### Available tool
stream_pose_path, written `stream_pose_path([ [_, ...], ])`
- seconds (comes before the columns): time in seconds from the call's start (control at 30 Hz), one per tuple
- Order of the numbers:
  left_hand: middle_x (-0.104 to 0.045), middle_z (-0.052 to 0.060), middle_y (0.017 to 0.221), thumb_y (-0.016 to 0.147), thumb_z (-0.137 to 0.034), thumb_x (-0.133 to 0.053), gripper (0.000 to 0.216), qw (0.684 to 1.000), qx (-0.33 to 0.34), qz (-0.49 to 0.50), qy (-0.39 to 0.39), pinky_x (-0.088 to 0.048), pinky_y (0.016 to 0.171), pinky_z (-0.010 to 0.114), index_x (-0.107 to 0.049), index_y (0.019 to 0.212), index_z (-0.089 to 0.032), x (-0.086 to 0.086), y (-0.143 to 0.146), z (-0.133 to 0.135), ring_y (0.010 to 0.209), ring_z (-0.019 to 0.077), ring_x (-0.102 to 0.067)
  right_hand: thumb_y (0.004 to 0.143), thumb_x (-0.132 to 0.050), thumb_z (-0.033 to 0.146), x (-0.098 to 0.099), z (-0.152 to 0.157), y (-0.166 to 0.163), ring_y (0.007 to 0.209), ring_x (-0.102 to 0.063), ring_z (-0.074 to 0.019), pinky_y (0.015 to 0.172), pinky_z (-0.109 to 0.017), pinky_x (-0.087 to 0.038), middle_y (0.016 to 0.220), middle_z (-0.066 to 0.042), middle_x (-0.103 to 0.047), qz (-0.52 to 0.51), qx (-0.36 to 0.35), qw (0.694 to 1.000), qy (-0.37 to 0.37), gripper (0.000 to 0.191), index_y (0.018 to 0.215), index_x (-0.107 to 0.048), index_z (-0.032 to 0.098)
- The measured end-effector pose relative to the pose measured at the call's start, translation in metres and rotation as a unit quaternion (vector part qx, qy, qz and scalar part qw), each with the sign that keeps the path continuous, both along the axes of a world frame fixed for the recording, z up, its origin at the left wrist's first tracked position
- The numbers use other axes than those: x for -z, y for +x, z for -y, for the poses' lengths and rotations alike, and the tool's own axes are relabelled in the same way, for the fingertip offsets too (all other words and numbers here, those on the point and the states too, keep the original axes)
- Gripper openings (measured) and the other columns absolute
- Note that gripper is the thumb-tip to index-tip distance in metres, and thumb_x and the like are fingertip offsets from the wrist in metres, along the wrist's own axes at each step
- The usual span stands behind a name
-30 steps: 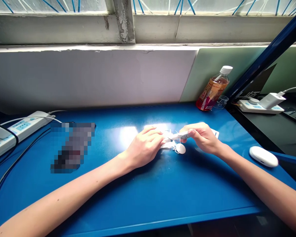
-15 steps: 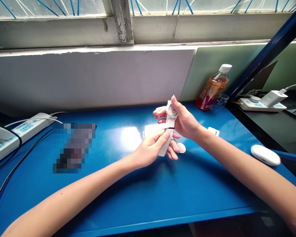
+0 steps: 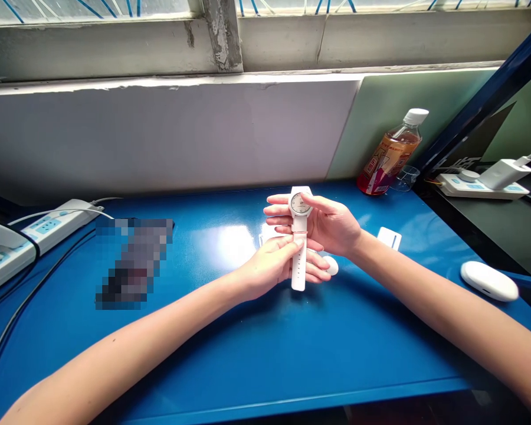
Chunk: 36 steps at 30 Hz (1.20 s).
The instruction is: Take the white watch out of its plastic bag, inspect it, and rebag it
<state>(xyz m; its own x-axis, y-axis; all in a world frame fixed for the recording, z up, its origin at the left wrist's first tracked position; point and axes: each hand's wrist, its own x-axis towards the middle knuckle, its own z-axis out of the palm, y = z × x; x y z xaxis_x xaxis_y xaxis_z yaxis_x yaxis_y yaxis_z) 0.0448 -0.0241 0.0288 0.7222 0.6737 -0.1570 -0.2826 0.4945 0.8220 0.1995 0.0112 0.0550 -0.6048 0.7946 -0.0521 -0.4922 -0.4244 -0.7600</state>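
Note:
A white wristwatch (image 3: pixel 300 227) with a round dial is held up over the blue table, its strap hanging straight down. My left hand (image 3: pixel 269 262) grips the strap below the dial, thumb in front and fingers behind. Against the dial rests the thumb of my right hand (image 3: pixel 334 223); its other fingers stretch behind the watch, so the hand is closed around the head. A round white object (image 3: pixel 331 265) lies on the table just beyond my left fingertips. Partly hidden behind my hands is a white item I cannot make out.
A drink bottle (image 3: pixel 392 152) leans by the back wall, beside a clear cup (image 3: pixel 406 178). On the right lie a white case (image 3: pixel 489 281) and a small white card-like piece (image 3: pixel 389 238). A power strip (image 3: pixel 48 227), cables and a blurred dark object (image 3: pixel 135 260) occupy the left.
The watch has turned from a slant to nearly upright, dial now facing me more fully. My right thumb has lowered onto the dial, and the view has shifted slightly.

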Motion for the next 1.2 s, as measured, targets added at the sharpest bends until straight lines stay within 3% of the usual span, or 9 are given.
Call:
stream_pose_path([
  [0.17,-0.076,0.02,0.097,0.097,-0.04,-0.061,0.035,0.999,0.019,-0.01,-0.032,-0.056,0.088,0.043,-0.068,0.102,-0.007,0.003,-0.001,-0.003,0.088,0.0269,-0.075,0.103,-0.034,0.029,0.006,-0.002,0.001,0.099,-0.073,-0.0197,0.099,-0.038,-0.054,0.111,-0.01,-0.077,0.02,-0.003,1.0,0.01,0.04,0.116,-0.069,0.015],
  [0.4,-0.074,0.02,0.102,0.098,-0.043,-0.057,0.038,0.996,0.063,0.001,-0.061,-0.057,0.086,0.04,-0.069,0.105,-0.007,0.008,-0.001,-0.001,0.092,0.0274,-0.074,0.106,-0.023,0.034,0.004,-0.003,-0.001,0.092,-0.075,-0.0209,0.081,-0.034,-0.06,0.109,-0.012,-0.077,0.026,0.028,0.999,-0.038,0.051,0.116,-0.068,0.012],
  [0.7,-0.076,0.018,0.1,0.099,-0.038,-0.053,0.037,0.996,0.052,0.005,-0.075,-0.056,0.088,0.038,-0.073,0.102,-0.007,0.011,0.0,-0.002,0.091,0.0254,-0.075,0.106,-0.019,0.043,0.005,-0.004,-0.003,0.108,-0.072,-0.0239,0.101,-0.04,-0.053,0.124,-0.019,-0.071,0.012,0.007,0.998,-0.068,0.06,0.12,-0.065,0.008],
  [0.93,-0.075,0.02,0.102,0.096,-0.039,-0.059,0.037,0.996,0.051,0.003,-0.076,-0.056,0.087,0.039,-0.073,0.101,-0.006,0.013,-0.001,0.0,0.091,0.0265,-0.075,0.106,-0.018,0.042,0.014,-0.008,-0.002,0.108,-0.071,-0.0238,0.103,-0.039,-0.052,0.123,-0.021,-0.072,-0.004,-0.017,0.997,-0.078,0.062,0.118,-0.065,0.004],
  [1.2,-0.076,0.02,0.096,0.093,-0.029,-0.057,0.031,0.997,0.024,-0.015,-0.078,-0.058,0.085,0.037,-0.075,0.095,-0.004,0.011,-0.001,0.001,0.085,0.0252,-0.075,0.107,-0.013,0.046,0.018,-0.008,-0.001,0.107,-0.072,-0.0255,0.103,-0.045,-0.05,0.122,-0.017,-0.072,-0.009,-0.038,0.998,-0.057,0.063,0.125,-0.063,0.011],
])
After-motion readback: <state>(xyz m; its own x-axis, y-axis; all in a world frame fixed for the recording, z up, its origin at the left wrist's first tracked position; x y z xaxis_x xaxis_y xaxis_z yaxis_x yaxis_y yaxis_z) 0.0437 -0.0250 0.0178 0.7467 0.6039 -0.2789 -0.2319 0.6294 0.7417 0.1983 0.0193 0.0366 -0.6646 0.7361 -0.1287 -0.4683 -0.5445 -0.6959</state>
